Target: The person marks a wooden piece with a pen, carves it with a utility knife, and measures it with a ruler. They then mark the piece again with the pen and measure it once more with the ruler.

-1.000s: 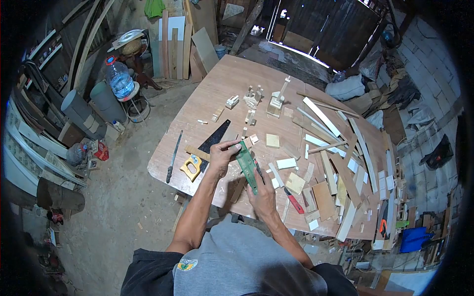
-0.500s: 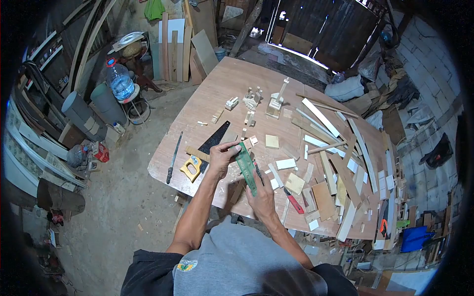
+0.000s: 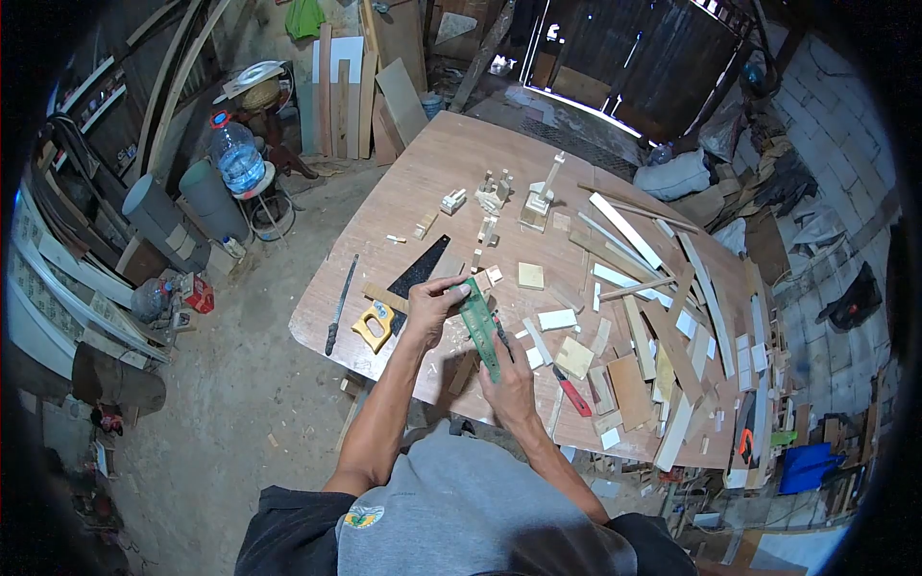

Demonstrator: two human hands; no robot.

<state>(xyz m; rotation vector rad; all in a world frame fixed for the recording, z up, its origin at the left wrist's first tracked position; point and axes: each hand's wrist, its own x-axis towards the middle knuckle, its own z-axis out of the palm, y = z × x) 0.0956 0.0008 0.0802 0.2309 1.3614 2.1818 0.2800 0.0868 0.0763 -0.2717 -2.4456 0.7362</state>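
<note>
A green ruler-like strip is held slantwise over the near part of the wooden table. My left hand pinches its upper end between thumb and fingers. Around its lower end my right hand is closed, with a thin dark tool, perhaps a pen, showing beside the strip. Left of my left hand lies a handsaw with a yellow handle. To the right of my right hand are a red cutter and a pale square wood block.
Small wooden assemblies stand toward the table's far side. Many wood strips are piled at the right. A thin file lies at the left edge. On the floor side, a water bottle rests on a stool.
</note>
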